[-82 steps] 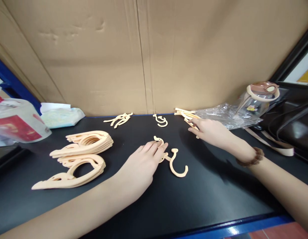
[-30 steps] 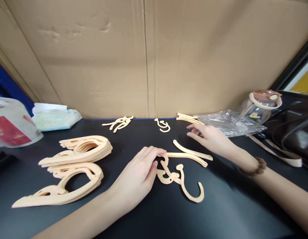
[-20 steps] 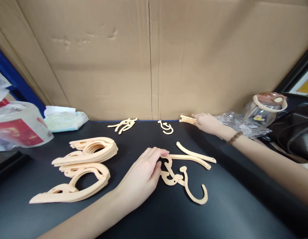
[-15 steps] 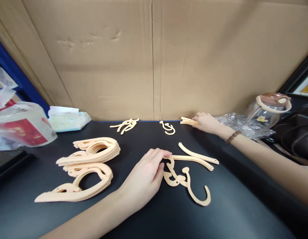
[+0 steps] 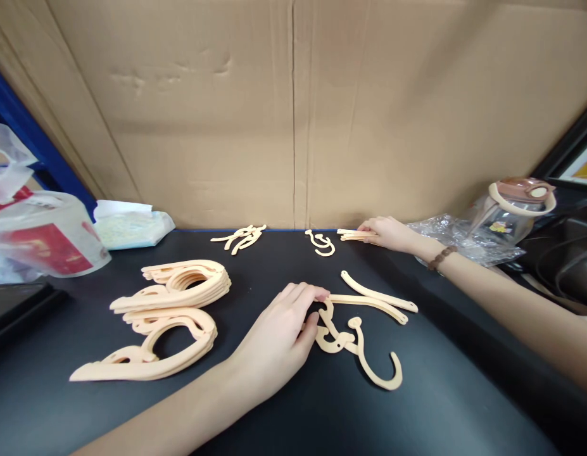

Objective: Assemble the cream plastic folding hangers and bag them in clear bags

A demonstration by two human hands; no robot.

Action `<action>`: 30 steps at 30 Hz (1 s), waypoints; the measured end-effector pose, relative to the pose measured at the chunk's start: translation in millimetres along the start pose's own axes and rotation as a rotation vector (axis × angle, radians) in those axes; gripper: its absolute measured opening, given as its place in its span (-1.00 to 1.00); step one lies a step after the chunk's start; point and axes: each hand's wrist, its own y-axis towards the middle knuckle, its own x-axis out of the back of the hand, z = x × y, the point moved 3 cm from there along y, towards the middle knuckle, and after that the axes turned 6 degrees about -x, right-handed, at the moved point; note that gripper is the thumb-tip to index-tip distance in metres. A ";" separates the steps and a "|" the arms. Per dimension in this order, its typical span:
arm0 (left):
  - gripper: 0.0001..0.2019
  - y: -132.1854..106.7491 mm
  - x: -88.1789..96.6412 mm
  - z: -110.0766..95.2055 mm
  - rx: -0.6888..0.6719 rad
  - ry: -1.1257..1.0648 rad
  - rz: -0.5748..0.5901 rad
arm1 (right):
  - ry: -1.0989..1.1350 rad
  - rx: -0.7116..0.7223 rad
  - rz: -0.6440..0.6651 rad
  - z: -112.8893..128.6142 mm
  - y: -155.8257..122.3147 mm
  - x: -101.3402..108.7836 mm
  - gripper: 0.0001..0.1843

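My left hand (image 5: 286, 326) lies low over the black table, thumb and index finger apart. Its index fingertip touches a curved cream hanger piece (image 5: 327, 308); what lies under the palm is hidden. Beside it are an interlocked hanger piece (image 5: 335, 345), a hook (image 5: 366, 367) with a round flat end, and two slim curved hanger arms (image 5: 376, 296). At the back right, my right hand (image 5: 391, 233), with a brown bead bracelet at the wrist, has its fingers closed on a small bunch of cream hanger arms (image 5: 354, 235) near the cardboard.
Folded cream hangers (image 5: 179, 316) are stacked at left. Along the back lie loose hanger arms (image 5: 240, 237) and small hooks (image 5: 321, 244). A wipes packet (image 5: 132, 228) and a plastic tub (image 5: 50, 234) stand left. Clear plastic wrap (image 5: 445, 234) and a bottle (image 5: 516, 206) are right. Cardboard (image 5: 202, 126) walls the back.
My right hand has shifted slightly left along the back edge with the bunch of hanger arms. My left hand has barely moved.
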 end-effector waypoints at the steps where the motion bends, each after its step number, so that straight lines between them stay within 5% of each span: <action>1: -0.73 0.0 0.1 -0.2 -0.001 0.003 0.000 | 0.005 -0.004 -0.013 0.8 -1.2 1.3 -0.70; 9: -0.71 1.3 2.8 -0.9 -0.022 0.065 -0.011 | 0.067 0.044 -0.102 31.6 -48.2 30.2 -0.64; 18: -0.44 3.6 1.8 9.7 0.001 0.175 0.001 | 0.398 -0.026 0.158 77.5 -109.1 30.9 -0.61; 30: -0.74 5.6 3.9 13.4 0.101 0.162 -0.001 | 0.507 0.194 0.029 95.9 -120.8 15.0 -0.66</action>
